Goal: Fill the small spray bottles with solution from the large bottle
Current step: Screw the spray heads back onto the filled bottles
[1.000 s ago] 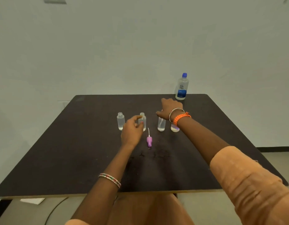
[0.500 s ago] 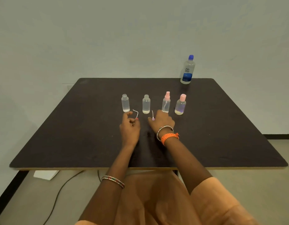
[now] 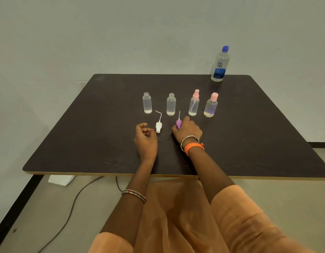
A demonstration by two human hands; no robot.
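The large bottle (image 3: 219,64) of solution stands upright at the far right edge of the table (image 3: 249,143), blue cap on, its long axis vertical — it lies ahead and to the right of both hands, well apart from them, and the right hand (image 3: 187,129) is clearly the nearer of the two. Between hands and large bottle runs a row of four small spray bottles, all upright: the leftmost bottle (image 3: 147,103) and the second bottle (image 3: 171,104) are uncapped and show only a trace of liquid at the base; the third bottle (image 3: 194,105) carries a pink spray head, and the fourth bottle (image 3: 211,105) a pink cap. Two removed spray heads lie on the table just in front of the open pair, dip tubes pointing away from the person: the white spray head (image 3: 158,126) lies just beside the left hand (image 3: 146,138), which is loosely curled and holds nothing; the purple spray head (image 3: 178,124) is touched by the fingertips of the right hand, though whether it is gripped or merely rested against cannot be told. Judgement: filling has not begun; a reach for the large bottle falls to the right hand, passing to the right of the capped pair. The surface is a dark, matt board, otherwise bare — behind it a plain pale wall, below it a pale floor with a trailing cable (image 3: 74,201).
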